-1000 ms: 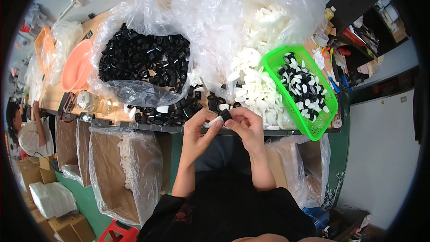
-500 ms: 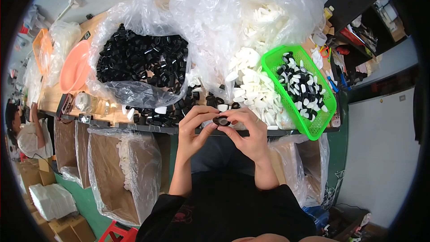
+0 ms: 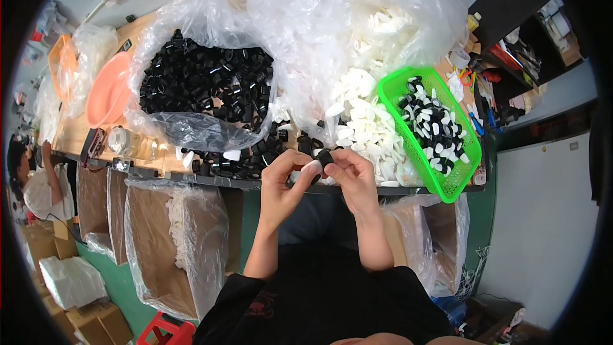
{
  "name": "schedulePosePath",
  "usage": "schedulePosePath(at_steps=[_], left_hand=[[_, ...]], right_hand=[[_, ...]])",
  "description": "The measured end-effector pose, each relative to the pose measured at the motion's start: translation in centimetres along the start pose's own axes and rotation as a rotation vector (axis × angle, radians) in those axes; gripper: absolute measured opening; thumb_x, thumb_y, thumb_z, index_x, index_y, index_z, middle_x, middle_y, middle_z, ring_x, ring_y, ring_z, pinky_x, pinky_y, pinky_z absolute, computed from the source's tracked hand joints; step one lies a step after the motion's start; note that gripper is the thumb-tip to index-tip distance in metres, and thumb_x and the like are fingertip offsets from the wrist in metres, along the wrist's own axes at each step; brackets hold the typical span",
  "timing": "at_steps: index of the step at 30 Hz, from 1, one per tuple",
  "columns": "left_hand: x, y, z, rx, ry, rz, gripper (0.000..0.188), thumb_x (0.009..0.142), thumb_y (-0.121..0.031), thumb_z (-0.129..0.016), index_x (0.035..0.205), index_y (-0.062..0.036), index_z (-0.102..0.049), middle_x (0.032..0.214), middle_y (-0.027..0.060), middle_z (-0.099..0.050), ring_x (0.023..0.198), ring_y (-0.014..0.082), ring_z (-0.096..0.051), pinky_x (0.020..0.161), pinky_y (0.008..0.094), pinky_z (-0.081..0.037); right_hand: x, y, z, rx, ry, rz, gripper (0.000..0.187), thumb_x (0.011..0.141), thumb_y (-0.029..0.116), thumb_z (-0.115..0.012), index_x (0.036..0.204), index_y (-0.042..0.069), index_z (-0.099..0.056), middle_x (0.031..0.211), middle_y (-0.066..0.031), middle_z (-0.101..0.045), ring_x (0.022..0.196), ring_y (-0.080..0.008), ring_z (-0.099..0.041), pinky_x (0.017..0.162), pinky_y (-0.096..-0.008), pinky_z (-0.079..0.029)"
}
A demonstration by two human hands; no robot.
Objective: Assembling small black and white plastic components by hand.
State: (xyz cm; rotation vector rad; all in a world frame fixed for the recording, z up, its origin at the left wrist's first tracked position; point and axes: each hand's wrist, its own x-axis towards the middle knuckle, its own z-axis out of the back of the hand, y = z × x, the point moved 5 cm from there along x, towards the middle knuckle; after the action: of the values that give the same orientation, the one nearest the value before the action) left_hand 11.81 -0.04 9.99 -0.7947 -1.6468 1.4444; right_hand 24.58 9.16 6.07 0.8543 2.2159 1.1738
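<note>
Both my hands meet over the front edge of the table. My left hand point(image 3: 283, 184) is closed, pinching a small white oval piece point(image 3: 314, 167) at the fingertips. Between the fingers of my right hand point(image 3: 356, 183) is a small black plastic ring-shaped piece point(image 3: 325, 156), right beside the white one. Whether the two pieces touch I cannot tell. Behind my hands lie loose black pieces point(image 3: 220, 169) to the left and a heap of white oval pieces point(image 3: 377, 147) to the right. A clear plastic bag farther left holds many more black pieces point(image 3: 204, 83).
A green basket point(image 3: 439, 186) with mixed black and white pieces stands at the right. To the left are a pink basin point(image 3: 105, 96) and a glass jar point(image 3: 120, 142). Plastic-lined cartons point(image 3: 156, 249) stand below the table edge. Another person point(image 3: 48, 185) sits at far left.
The black piece, held between both hands before, is now in my right fingers and turned upright. A white oval piece now shows in my left fingertips.
</note>
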Motion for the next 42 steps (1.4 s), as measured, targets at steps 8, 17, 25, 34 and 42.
schedulePosePath(at_steps=[8,17,25,34,42], left_hand=[[-0.3,-0.1,0.2,0.034,-0.037,-0.075,0.004,0.089,0.002,-0.068,0.09,0.0056,-0.067,0.093,0.0087,-0.065,0.082,0.0116,-0.06,0.072,0.023,-0.046],[-1.6,1.7,1.0,0.005,0.014,0.08,0.01,0.087,-0.002,-0.071,0.094,0.0033,-0.069,0.091,0.0095,-0.07,0.084,0.0165,-0.067,0.077,0.0273,-0.052],[-3.5,4.2,6.1,-0.064,-0.23,0.218,0.019,0.087,0.004,-0.07,0.105,0.0021,-0.067,0.09,0.0023,-0.069,0.082,0.0073,-0.064,0.074,0.0203,-0.049],[-3.6,2.9,9.3,0.199,-0.362,0.037,0.034,0.076,0.005,-0.079,0.107,0.0022,-0.066,0.091,0.0008,-0.064,0.084,0.0075,-0.056,0.075,0.0207,-0.043],[-2.4,0.7,6.3,0.367,-0.262,-0.097,0.033,0.075,0.006,-0.079,0.106,0.0004,-0.071,0.094,0.0037,-0.069,0.071,0.0067,-0.055,0.065,0.0202,-0.046]], right_hand=[[0.1,0.2,-0.4,0.077,-0.025,0.004,0.021,0.087,-0.001,-0.073,0.106,-0.005,-0.066,0.097,-0.0091,-0.069,0.087,-0.0153,-0.066,0.08,-0.0286,-0.054],[-1.0,0.1,-0.8,-0.42,0.089,0.217,0.02,0.085,-0.003,-0.074,0.103,-0.003,-0.065,0.106,-0.0081,-0.065,0.086,-0.0141,-0.065,0.079,-0.0265,-0.054],[2.1,-1.4,-0.8,-0.747,0.181,0.147,0.016,0.088,0.004,-0.072,0.102,0.0,-0.065,0.092,-0.0054,-0.066,0.078,-0.0103,-0.062,0.067,-0.025,-0.05],[4.7,-3.7,-0.4,-1.24,0.235,0.3,0.008,0.089,0.005,-0.064,0.095,0.001,-0.065,0.091,-0.0118,-0.065,0.079,-0.0284,-0.063,0.072,-0.0367,-0.05],[7.0,-7.7,-2.6,-1.618,0.397,0.424,0.023,0.079,-0.004,-0.062,0.1,0.005,-0.063,0.093,-0.0127,-0.062,0.1,-0.0335,-0.059,0.083,-0.0425,-0.051]])
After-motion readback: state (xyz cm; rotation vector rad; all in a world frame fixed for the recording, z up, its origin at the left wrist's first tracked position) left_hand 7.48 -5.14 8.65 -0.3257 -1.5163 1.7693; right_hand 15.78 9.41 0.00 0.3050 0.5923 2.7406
